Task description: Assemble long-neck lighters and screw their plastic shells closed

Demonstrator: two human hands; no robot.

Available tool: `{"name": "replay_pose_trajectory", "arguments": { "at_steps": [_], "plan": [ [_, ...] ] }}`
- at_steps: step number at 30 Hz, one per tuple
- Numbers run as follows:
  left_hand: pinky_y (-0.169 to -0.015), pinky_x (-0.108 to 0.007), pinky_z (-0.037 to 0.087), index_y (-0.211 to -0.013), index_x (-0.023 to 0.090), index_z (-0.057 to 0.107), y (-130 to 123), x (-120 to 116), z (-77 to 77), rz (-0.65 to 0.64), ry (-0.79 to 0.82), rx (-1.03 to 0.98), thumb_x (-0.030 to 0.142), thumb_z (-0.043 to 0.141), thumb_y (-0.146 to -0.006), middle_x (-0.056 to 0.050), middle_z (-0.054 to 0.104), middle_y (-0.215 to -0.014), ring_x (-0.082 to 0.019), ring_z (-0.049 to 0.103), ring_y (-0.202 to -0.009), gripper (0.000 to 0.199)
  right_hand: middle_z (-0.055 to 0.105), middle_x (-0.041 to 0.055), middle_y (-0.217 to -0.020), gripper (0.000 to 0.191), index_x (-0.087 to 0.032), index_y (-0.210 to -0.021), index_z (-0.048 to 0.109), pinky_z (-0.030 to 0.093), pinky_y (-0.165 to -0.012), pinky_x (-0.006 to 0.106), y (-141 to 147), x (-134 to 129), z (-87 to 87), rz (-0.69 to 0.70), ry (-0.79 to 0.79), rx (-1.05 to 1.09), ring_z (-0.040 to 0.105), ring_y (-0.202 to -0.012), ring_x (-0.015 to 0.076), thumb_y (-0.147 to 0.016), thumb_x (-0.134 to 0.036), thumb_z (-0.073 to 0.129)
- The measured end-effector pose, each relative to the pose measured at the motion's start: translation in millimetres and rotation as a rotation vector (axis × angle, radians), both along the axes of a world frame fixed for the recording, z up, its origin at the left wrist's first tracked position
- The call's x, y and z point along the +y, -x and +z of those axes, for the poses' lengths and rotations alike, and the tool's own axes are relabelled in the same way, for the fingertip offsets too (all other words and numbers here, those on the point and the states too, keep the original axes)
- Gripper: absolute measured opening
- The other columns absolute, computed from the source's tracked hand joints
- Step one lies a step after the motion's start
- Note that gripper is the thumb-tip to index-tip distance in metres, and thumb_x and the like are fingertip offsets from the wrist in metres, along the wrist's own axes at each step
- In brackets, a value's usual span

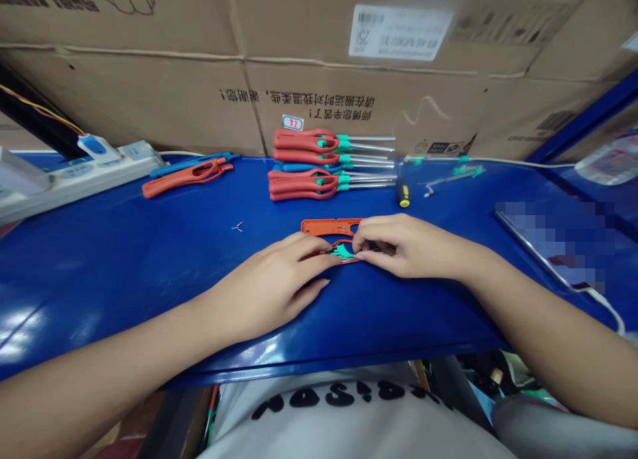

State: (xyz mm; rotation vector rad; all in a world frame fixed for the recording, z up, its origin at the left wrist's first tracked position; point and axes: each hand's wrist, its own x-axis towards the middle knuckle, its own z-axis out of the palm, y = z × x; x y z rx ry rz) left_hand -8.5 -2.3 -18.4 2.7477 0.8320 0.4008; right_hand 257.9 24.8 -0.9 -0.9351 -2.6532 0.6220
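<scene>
My left hand [274,289] has its fingers closed over the left part of an orange lighter casing half [355,260] low on the blue table. Inside that casing shows a green trigger piece [343,250]. My right hand [411,246] pinches at the right side of the green piece, thumb and forefinger together; its fingertips hide the exact contact. Just behind lies another orange casing half [323,227], inner side up, its right end covered by my right hand.
Several assembled red lighters [304,183] with metal tubes are stacked before the cardboard box [299,20]. Near them lie a black-yellow screwdriver [403,193] and green clear-tubed parts [463,170]. Leftward are orange casing [184,179], small screws [238,227] and a power strip [74,177]. A phone [543,246] lies right.
</scene>
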Motion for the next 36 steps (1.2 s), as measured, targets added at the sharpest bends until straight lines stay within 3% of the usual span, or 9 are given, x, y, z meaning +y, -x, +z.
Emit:
{"name": "replay_pose_trajectory", "arguments": {
  "at_steps": [12, 21, 30, 33, 36],
  "plan": [
    [-0.103, -0.041, 0.049, -0.134, 0.023, 0.059, -2.7, -1.2, 2.5, 0.006, 0.035, -0.017, 0.020, 0.050, -0.101, -0.008, 0.060, -0.126, -0.023, 0.055, -0.116, 0.034, 0.069, 0.0024, -0.091, 0.011, -0.017, -0.095, 0.066, 0.041, -0.063, 0.024, 2.6, -1.2, 1.8, -0.018, 0.022, -0.028, 0.058, -0.073, 0.0125, -0.087, -0.013, 0.060],
    [-0.100, -0.046, 0.051, -0.131, 0.020, 0.060, -4.2, 0.2, -0.6, -0.007, 0.018, -0.047, 0.020, 0.050, -0.100, -0.012, 0.059, -0.124, -0.027, 0.055, -0.115, 0.033, 0.069, 0.0032, -0.090, 0.010, -0.018, -0.094, 0.066, 0.041, -0.063, 0.025, 2.5, -1.8, 0.6, -0.018, 0.005, -0.019, 0.058, -0.072, 0.0136, -0.088, -0.013, 0.059],
    [-0.101, -0.040, 0.050, -0.132, 0.019, 0.060, -2.3, 2.7, -4.2, -0.018, 0.021, -0.068, 0.013, 0.046, -0.101, -0.011, 0.058, -0.125, -0.024, 0.054, -0.116, 0.035, 0.066, 0.0033, -0.091, 0.006, -0.018, -0.093, 0.067, 0.042, -0.063, 0.024, 2.5, 1.1, -1.3, -0.033, 0.038, 0.060, 0.055, -0.068, 0.0116, -0.092, -0.019, 0.061],
    [-0.101, -0.038, 0.050, -0.133, 0.021, 0.060, -1.5, 5.5, -6.2, -0.028, 0.030, -0.091, 0.012, 0.044, -0.102, -0.010, 0.060, -0.126, -0.022, 0.055, -0.116, 0.036, 0.064, 0.0049, -0.094, 0.010, -0.017, -0.096, 0.067, 0.043, -0.063, 0.026, -3.2, 7.7, -3.3, -0.092, -0.032, 0.090, 0.055, -0.069, 0.0125, -0.093, -0.024, 0.060],
    [-0.101, -0.038, 0.050, -0.132, 0.022, 0.061, -0.9, 7.4, -7.5, -0.044, 0.046, -0.127, 0.015, 0.044, -0.103, -0.009, 0.061, -0.127, -0.021, 0.056, -0.116, 0.034, 0.064, 0.0081, -0.106, 0.014, -0.019, -0.101, 0.068, 0.047, -0.073, 0.030, -11.8, 15.8, -6.5, -0.198, -0.147, -0.008, 0.061, -0.083, 0.0177, -0.091, -0.024, 0.061]
  ]
}}
